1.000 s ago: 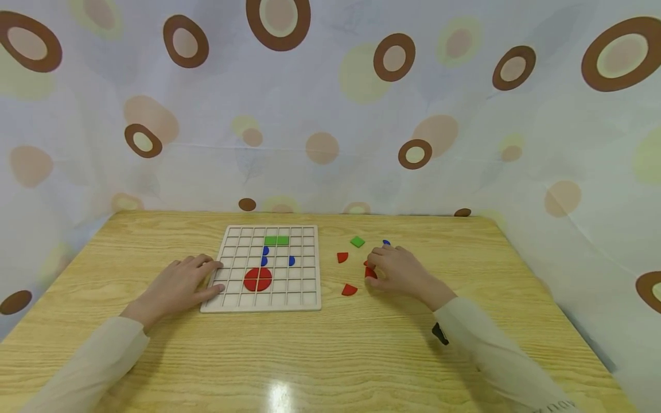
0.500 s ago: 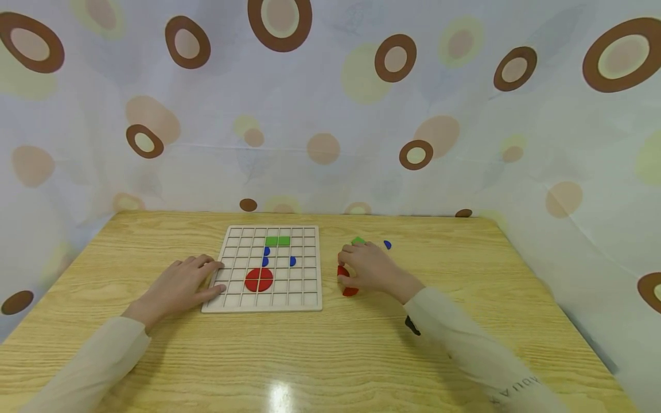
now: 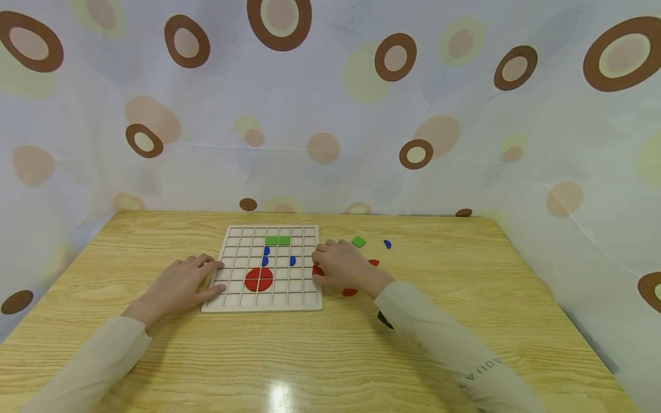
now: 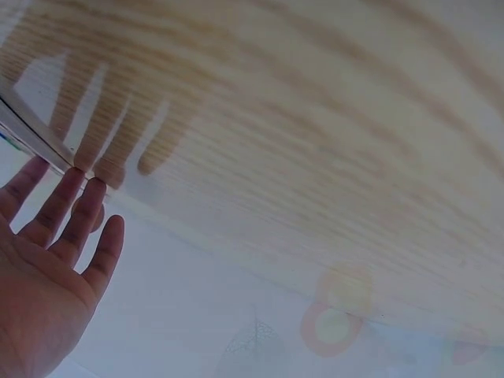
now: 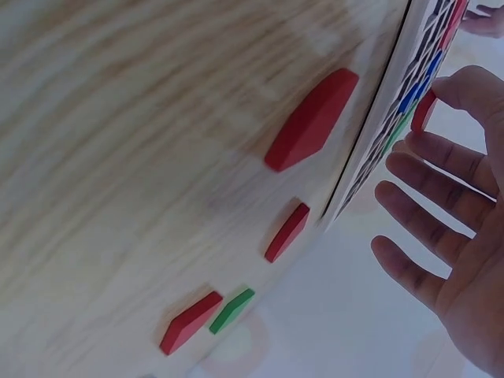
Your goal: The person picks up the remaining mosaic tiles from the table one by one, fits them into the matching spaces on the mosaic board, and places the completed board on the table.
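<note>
Ideally, we level the red quarter-round tile [image 3: 317,271] our right hand [image 3: 341,265] pinches at the right edge of the gridded board [image 3: 296,300]; our left hand [image 3: 178,287], fingers loosely extended, steadies its left edge.

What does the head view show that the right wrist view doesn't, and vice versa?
Head only: the left sleeve, the right sleeve and the black item at its underside.

Right wrist only: the palm side of the right hand, plus a third loose red piece, apparently covered by that hand in the head view.

Both: the pinched red piece, left hand (only partly, in a corner, from the right wrist), gridded board, two other loose red pieces, loose green piece, table.
</note>
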Demonstrator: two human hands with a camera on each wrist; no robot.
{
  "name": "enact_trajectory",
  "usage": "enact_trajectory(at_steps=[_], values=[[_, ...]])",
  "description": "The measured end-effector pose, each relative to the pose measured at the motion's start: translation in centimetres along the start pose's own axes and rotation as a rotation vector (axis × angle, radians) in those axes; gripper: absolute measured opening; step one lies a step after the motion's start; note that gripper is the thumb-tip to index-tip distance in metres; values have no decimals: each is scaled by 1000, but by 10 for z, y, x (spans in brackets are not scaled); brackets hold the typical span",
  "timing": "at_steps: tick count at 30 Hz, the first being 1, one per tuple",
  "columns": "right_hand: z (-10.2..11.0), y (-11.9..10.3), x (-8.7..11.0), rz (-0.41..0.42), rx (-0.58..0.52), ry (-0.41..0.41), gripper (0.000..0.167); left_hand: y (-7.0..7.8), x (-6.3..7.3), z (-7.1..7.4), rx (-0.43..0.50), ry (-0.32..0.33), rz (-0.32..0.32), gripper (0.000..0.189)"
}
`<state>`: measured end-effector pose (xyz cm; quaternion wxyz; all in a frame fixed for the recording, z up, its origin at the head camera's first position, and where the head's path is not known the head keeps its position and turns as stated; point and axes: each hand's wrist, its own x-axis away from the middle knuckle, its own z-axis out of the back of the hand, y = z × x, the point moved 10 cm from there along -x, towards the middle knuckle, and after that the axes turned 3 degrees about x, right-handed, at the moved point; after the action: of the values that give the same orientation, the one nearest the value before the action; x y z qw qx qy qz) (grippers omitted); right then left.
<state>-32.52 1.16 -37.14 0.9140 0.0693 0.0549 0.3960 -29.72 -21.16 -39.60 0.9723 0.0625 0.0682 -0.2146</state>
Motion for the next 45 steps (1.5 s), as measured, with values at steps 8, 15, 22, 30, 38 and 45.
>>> enact_trajectory(at_steps=[8, 15, 22, 30, 38, 45], values=[[2, -10, -17, 24, -14, 8, 24, 1, 0, 1, 4, -3, -3, 52], [-7, -23, -31, 35, 38, -46, 26, 2, 0, 1, 2, -13, -1, 52], [-11, -29, -36, 28, 70, -29, 27, 2, 0, 1, -6, -18, 5, 52], [-9, -31, -36, 26, 81, -5, 30, 2, 2, 2, 1, -14, 7, 51], [-13, -32, -36, 21, 96, -10, 34, 1, 2, 1, -1, -11, 5, 53], [-13, -31, -35, 11, 94, -12, 32, 2, 1, 1, -3, -10, 3, 53]])
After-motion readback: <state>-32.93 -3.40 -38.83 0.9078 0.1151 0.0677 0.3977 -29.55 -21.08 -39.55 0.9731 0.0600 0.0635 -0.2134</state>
